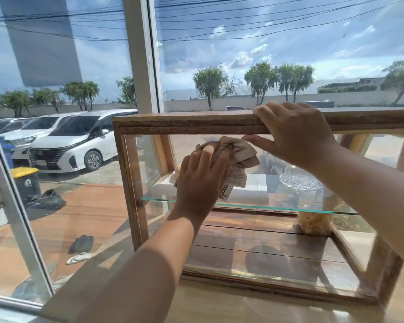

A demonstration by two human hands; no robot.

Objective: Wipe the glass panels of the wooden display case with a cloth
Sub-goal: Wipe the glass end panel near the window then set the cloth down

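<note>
Cloth [239, 150] is pressed against a glass panel [187, 144] near the upper left corner of the wooden case [130, 183] by the left hand [202, 176], fingers straight. The top rail [184, 123] is gripped by the right hand [296, 134], fingers curled over it. The case is set on a pale surface [219, 308].

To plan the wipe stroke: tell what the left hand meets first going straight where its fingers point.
Past its cloth, the left hand probably meets the right hand, thumb first, under the top rail; depth unclear.
</note>
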